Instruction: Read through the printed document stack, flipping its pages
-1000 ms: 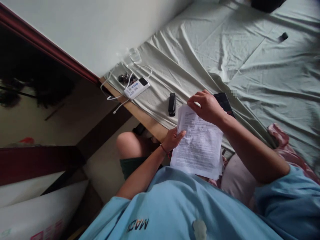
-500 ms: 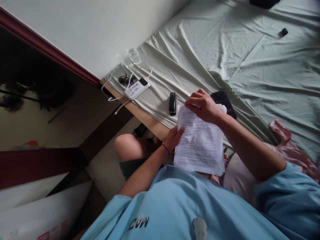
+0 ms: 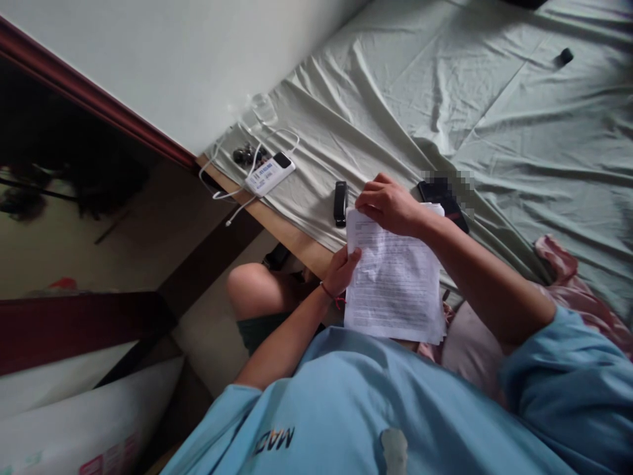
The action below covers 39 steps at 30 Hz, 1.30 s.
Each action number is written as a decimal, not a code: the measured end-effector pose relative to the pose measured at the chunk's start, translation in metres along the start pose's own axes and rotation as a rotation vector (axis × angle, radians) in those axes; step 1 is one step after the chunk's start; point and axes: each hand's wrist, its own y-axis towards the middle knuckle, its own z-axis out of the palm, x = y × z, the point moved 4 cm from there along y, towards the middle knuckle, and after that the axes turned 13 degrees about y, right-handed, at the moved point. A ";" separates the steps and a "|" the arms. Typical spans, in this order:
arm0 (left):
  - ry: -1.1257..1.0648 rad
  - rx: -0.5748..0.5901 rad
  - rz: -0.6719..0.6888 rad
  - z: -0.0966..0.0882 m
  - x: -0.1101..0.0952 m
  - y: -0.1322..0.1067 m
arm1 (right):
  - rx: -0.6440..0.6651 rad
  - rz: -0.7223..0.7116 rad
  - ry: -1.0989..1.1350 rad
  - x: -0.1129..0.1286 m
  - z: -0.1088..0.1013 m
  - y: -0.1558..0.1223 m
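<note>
A stack of printed white papers (image 3: pixel 393 284) rests over my lap at the bed's edge. My left hand (image 3: pixel 342 270) grips its left edge, thumb on top. My right hand (image 3: pixel 390 204) pinches the top edge of the sheets, fingers curled. A small black stapler (image 3: pixel 340 203) lies on the sheet just left of my right hand. A dark phone (image 3: pixel 442 201) lies behind the papers, partly hidden by my right wrist.
A green bedsheet (image 3: pixel 445 99) covers the bed. A white power bank (image 3: pixel 270 174) with white cables, dark earbuds (image 3: pixel 246 155) and a clear cup (image 3: pixel 262 107) sit by the wall. A small black object (image 3: pixel 564 56) lies far right. Pink cloth (image 3: pixel 568 277) bunches by my right arm.
Both hands shifted the papers slightly left and up, squaring the stack. My right hand moved closer to the stapler.
</note>
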 end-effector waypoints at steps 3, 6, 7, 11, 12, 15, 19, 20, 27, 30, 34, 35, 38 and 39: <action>0.007 -0.012 -0.007 -0.001 0.001 -0.002 | -0.035 0.061 -0.086 0.001 0.003 -0.001; -0.029 -0.018 -0.029 -0.002 -0.001 -0.007 | -0.007 0.131 -0.161 0.005 0.005 -0.005; -0.058 -0.007 -0.046 -0.001 -0.002 -0.009 | 0.031 0.148 -0.164 0.006 0.006 -0.007; -0.212 0.061 -0.083 0.005 -0.010 -0.015 | 0.157 0.141 -0.094 0.013 0.010 -0.010; -0.242 0.059 -0.088 0.006 -0.011 -0.016 | 0.161 0.127 -0.072 0.015 0.010 -0.010; -0.274 0.022 -0.166 0.010 -0.011 -0.016 | 0.149 0.110 -0.030 0.019 0.009 -0.010; -0.306 -0.007 -0.247 0.010 -0.017 -0.009 | 0.066 0.117 -0.073 0.021 0.006 -0.008; -0.330 -0.004 -0.250 0.009 -0.020 -0.006 | 0.040 0.123 -0.095 0.021 0.004 -0.008; -0.486 0.052 -0.334 0.003 -0.040 0.012 | 0.125 0.170 -0.091 0.016 0.005 -0.005; -0.491 0.010 -0.346 0.007 -0.040 0.011 | 0.163 0.177 -0.107 0.016 0.008 -0.006; -0.460 0.003 -0.318 0.013 -0.040 0.009 | 0.182 0.156 -0.114 0.021 0.011 -0.007; -0.435 0.007 -0.297 0.014 -0.040 0.010 | 0.175 0.146 -0.114 0.022 0.011 -0.006; -0.350 0.017 -0.231 0.012 -0.041 0.014 | 0.161 0.106 -0.081 0.024 0.010 -0.005; -0.331 0.018 -0.218 0.010 -0.040 0.016 | 0.144 0.104 -0.068 0.024 0.009 -0.005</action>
